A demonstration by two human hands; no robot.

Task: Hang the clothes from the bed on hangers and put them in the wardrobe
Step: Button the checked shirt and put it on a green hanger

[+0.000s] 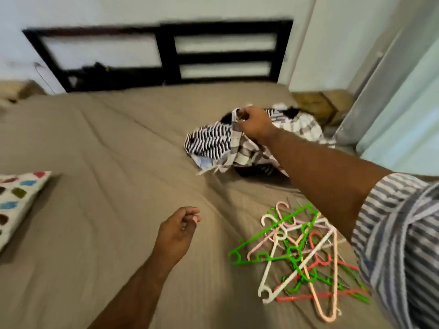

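Bed [107, 138] carrying clothes pile [213, 141] at 1 o'clock, hangers [301, 252] at 4. Right hand [255, 123] pinching checked garment [251, 155]; left hand [177, 231] idling, grip loose. Nothing hung yet, barely starting.

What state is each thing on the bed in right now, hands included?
Right hand: fingers pinching the grey-and-white checked shirt, one edge held up.
Left hand: loosely curled, holding nothing.
Black-and-white striped garment: crumpled on the brown bed, not hung.
Coloured plastic hangers: tangled heap, all bare.
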